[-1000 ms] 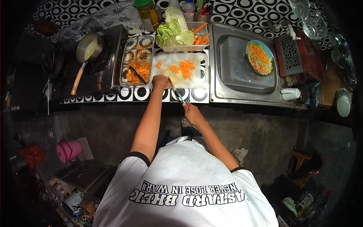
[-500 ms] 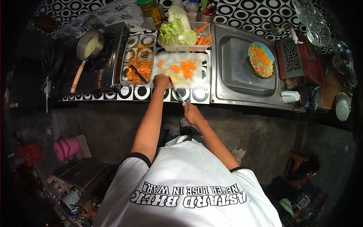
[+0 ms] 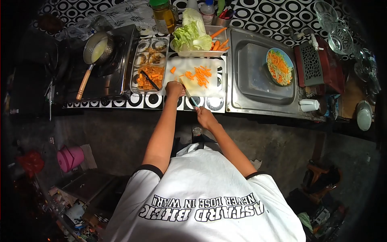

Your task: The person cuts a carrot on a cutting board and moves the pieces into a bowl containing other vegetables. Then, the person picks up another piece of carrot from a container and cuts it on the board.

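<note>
My right hand [image 3: 205,117] grips the light-blue handle of a knife [image 3: 189,96]. The blade points up and left onto a pale, translucent cutting board [image 3: 211,90], beside my left hand. At the board's lower left, my left hand [image 3: 174,88] is closed with its fingers pressed down on a carrot piece, mostly hidden under them. Cut carrot sticks [image 3: 202,76] lie heaped on the board just beyond the blade. A short carrot chunk [image 3: 173,69] rests at the upper left of the board.
Left of the board is a divided clear tray [image 3: 134,74] with carrot peelings and a black-handled peeler [image 3: 150,80]. Behind stands a tub [image 3: 185,53] of cabbage and carrots. A saucepan [image 3: 96,50] sits on the stove; a plate of shredded vegetables [image 3: 279,66] lies over the sink [image 3: 238,103].
The knife's blade has shifted slightly up and left, closer to my left hand, and some carrot sticks are spread differently. The whole view has shifted a little. Both hands keep their grips.
</note>
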The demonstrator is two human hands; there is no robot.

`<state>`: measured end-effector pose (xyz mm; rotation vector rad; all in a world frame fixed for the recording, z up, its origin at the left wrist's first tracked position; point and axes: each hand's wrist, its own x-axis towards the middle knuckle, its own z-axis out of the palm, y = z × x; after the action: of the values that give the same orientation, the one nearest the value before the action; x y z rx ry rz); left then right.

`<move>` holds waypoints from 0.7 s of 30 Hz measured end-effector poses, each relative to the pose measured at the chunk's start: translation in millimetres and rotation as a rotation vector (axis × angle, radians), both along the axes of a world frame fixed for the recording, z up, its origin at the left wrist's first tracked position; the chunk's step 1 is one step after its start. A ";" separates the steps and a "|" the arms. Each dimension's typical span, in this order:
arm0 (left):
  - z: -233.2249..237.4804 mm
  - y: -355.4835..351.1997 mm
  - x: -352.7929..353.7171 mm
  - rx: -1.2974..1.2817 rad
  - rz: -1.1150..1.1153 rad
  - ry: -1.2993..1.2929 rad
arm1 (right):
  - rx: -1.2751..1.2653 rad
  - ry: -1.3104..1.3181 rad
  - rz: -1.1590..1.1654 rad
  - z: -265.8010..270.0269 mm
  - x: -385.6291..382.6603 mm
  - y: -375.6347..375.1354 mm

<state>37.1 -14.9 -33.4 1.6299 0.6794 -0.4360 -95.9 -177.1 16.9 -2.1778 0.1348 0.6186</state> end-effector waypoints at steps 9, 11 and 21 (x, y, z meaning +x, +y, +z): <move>28.2 -1.9 -5.0 0.003 -0.034 0.032 | -0.001 -0.022 -0.065 2.7 -4.8 -10.8; 31.8 -3.4 -6.6 0.027 -0.022 0.051 | -0.004 -0.014 -0.075 6.6 -6.5 -14.1; 17.2 1.0 -21.5 -0.081 -0.007 -0.108 | 0.042 0.002 -0.102 14.1 -22.8 -22.1</move>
<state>15.6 -13.9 -16.3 1.5676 0.5679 -0.3731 -118.7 -199.3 31.0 -2.1152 0.2302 0.5616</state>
